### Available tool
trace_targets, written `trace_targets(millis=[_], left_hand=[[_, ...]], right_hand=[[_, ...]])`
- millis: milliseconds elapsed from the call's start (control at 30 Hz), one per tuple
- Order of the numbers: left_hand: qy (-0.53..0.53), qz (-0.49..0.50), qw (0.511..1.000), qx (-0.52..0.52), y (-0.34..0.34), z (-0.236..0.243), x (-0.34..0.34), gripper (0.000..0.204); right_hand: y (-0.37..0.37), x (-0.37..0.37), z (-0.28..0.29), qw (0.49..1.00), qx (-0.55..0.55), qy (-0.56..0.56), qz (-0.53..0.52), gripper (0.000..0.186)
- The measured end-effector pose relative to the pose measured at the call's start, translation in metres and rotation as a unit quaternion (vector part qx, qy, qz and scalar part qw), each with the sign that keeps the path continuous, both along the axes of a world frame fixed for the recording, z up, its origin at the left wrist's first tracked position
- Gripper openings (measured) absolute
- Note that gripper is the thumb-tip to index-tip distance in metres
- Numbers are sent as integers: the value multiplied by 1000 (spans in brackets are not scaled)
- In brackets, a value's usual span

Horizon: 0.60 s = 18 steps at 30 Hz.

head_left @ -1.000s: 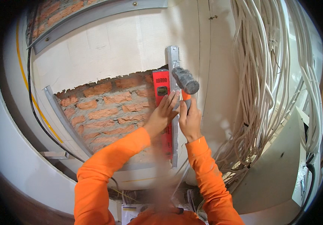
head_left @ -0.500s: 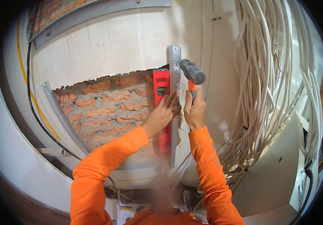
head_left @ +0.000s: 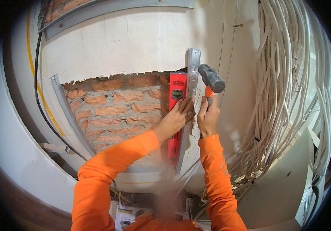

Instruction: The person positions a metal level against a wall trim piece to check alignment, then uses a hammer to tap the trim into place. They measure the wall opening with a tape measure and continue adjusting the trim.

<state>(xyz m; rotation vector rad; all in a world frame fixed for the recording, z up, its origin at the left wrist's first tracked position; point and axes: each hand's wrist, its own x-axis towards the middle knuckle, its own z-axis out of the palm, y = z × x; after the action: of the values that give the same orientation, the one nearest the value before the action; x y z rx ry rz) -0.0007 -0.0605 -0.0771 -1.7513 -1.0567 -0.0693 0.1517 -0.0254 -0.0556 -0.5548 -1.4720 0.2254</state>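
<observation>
My left hand presses a red spirit level against an upright grey metal profile, its fingers reaching across both. The profile stands along the right edge of an opening with exposed brick. My right hand is closed round the orange and grey handle of a hammer. The hammer's dark, blocky head is just right of the profile's upper part, and I see a gap between them. Part of the level is hidden under my left hand.
Thick bundles of pale cables hang on the right, above a tilted greyish panel. Another metal profile borders the bricks on the left. A black cable runs down the left side. A metal angle rail crosses the top.
The whole view has shifted, so the wall and both hands appear further right. The hammer head has turned slightly against the profile. Both hands keep their hold.
</observation>
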Motion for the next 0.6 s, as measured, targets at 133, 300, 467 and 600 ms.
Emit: trace_targets(millis=[133, 300, 467, 600], left_hand=[[-8, -10, 1000, 4, 0, -4, -2, 43], [-8, -4, 1000, -3, 2, -7, -1, 45], [22, 30, 999, -28, 11, -21, 0, 48], [-10, 92, 996, -11, 23, -29, -13, 52]], right_hand=[[-8, 3, 1, 1000, 21, -9, 0, 18], [0, 2, -2, 999, -15, -33, -9, 20], [-12, 7, -8, 994, -11, -102, 42, 27], [-62, -17, 3, 956, 92, -277, 41, 33]])
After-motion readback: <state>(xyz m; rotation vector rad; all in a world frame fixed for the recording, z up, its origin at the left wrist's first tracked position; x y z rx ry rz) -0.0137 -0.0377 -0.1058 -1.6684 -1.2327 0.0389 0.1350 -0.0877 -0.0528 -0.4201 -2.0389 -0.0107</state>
